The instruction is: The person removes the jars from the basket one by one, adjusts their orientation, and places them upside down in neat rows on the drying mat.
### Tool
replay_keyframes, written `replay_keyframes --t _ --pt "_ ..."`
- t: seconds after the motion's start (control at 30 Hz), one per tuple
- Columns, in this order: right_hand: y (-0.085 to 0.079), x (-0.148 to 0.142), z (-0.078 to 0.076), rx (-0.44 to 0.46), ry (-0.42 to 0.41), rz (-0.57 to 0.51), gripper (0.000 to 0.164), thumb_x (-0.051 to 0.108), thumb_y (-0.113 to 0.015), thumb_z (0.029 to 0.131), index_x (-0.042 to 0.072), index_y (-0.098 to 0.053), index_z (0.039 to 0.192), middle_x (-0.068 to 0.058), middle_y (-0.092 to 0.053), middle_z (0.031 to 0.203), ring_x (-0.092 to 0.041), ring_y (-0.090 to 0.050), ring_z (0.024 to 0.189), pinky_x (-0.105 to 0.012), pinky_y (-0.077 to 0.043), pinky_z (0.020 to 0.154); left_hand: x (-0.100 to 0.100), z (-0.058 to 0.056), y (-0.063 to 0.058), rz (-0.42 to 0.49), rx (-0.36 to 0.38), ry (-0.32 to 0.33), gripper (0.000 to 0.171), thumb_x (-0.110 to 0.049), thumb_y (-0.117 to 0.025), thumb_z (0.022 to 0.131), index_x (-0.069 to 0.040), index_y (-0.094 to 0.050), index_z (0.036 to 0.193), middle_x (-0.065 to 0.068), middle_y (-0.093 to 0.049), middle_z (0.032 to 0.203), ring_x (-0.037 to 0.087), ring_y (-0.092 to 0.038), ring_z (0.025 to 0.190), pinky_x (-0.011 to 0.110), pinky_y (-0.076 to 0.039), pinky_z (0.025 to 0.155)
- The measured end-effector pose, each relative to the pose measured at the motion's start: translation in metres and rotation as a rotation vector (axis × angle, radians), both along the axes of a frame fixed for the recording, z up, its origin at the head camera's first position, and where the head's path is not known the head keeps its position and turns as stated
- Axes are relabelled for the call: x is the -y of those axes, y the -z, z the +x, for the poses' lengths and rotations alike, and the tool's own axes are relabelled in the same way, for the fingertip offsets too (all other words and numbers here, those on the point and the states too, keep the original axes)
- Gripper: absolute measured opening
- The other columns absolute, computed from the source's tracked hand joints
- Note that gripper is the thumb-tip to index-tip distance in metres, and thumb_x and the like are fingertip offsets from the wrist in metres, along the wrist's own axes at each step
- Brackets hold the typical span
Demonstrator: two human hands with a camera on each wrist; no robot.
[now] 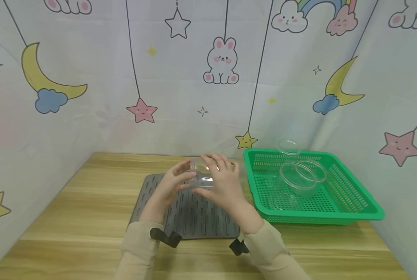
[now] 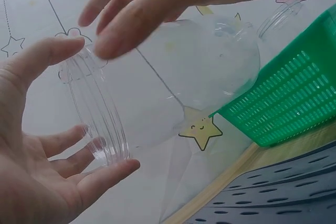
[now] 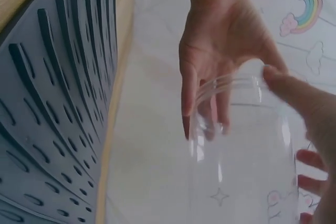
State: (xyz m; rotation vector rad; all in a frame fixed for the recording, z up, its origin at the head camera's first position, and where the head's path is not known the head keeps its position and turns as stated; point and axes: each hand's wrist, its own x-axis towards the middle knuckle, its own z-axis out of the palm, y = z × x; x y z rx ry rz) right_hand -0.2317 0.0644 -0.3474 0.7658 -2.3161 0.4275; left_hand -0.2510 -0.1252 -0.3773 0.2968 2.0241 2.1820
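A clear plastic jar (image 1: 204, 179) is held on its side above the grey mat (image 1: 194, 217). My left hand (image 1: 170, 184) grips its ridged mouth end (image 2: 100, 111), thumb on one edge and fingers around the opposite edge. From the other side my right hand (image 1: 225, 181) holds the jar body, its thumb (image 3: 286, 87) near the rim and its fingers spread across the far side. The jar's closed base points right, towards the basket, in the left wrist view. Whether a separate lid sits on the mouth, I cannot tell.
A green plastic basket (image 1: 320, 216) stands on the wooden table (image 1: 72, 210) to the right, with several clear jars (image 1: 297, 181) inside. Behind the table hangs a white cloth (image 1: 180, 132) printed with stars, moons and rabbits.
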Motion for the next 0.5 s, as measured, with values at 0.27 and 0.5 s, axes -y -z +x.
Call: replay_keyframes --t 0.27,0.5 --pt "0.009 -0.017 -0.011 -0.074 -0.071 -0.497 0.078 0.028 -0.085 0.072 -0.001 -0.048 0.135 -0.019 -0.053 0.136 -0.038 -0.042 0.133 -0.063 -0.032 0.111 0.007 -0.001 -0.002 0.108 -0.004 -0.021 0.072 -0.013 -0.053 0.093 -0.003 -0.018 0.155 0.02 -0.015 0.161 0.039 -0.04 0.137 0.035 -0.052 0.102" --pt "0.011 -0.022 -0.009 0.285 -0.122 -0.961 0.093 0.042 -0.08 0.078 0.01 -0.03 0.151 -0.008 -0.031 0.156 -0.027 -0.022 0.148 -0.058 -0.019 0.121 0.011 -0.002 -0.002 0.228 -0.068 -0.022 0.071 -0.011 -0.048 0.091 0.0 -0.017 0.154 0.02 -0.023 0.158 0.019 -0.054 0.121 0.025 -0.057 0.091"
